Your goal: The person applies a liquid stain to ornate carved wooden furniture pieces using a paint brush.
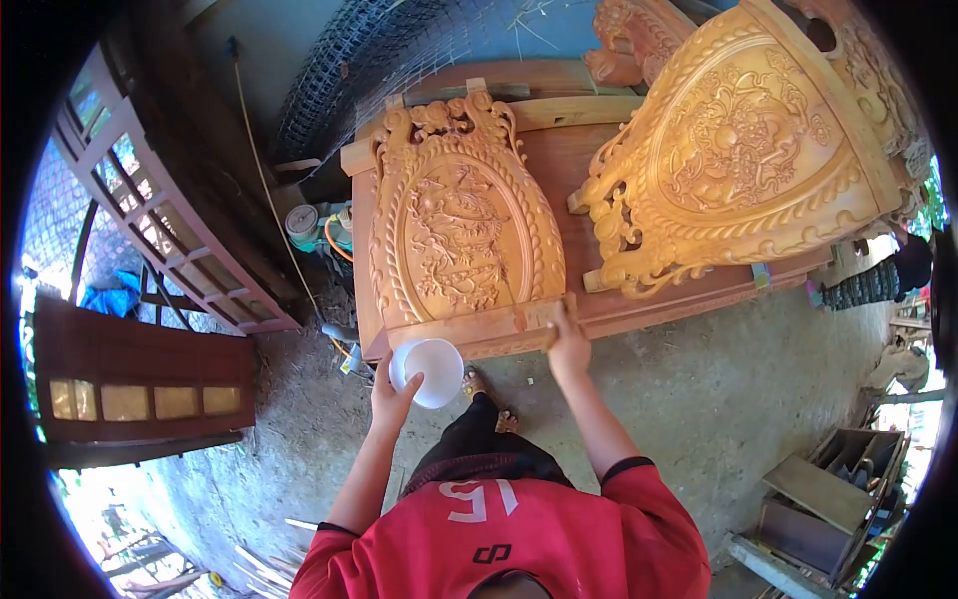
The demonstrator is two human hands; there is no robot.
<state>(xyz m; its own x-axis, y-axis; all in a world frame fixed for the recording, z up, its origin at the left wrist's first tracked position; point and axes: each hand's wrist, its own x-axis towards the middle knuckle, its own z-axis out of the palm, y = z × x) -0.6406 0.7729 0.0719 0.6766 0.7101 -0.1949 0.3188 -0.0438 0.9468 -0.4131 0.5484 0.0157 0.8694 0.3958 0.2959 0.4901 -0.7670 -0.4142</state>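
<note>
Bare concrete floor (699, 384) spreads below the reddish table (552, 165) where the carved panel (459, 240) lies, its near edge just beyond the white bowl (429, 372) gripped in the left hand (396, 392). The right hand (568, 347) seems closed around a slim brown tool (570, 304), too small to identify, by that edge. A tipped wrist could spill anything inside the bowl; a slip could scuff the wood.

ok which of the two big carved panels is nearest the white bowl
The carved panel on the picture's left, its straight edge just beyond the white bowl in the left hand; the other panel is farther off, to the right.
</note>
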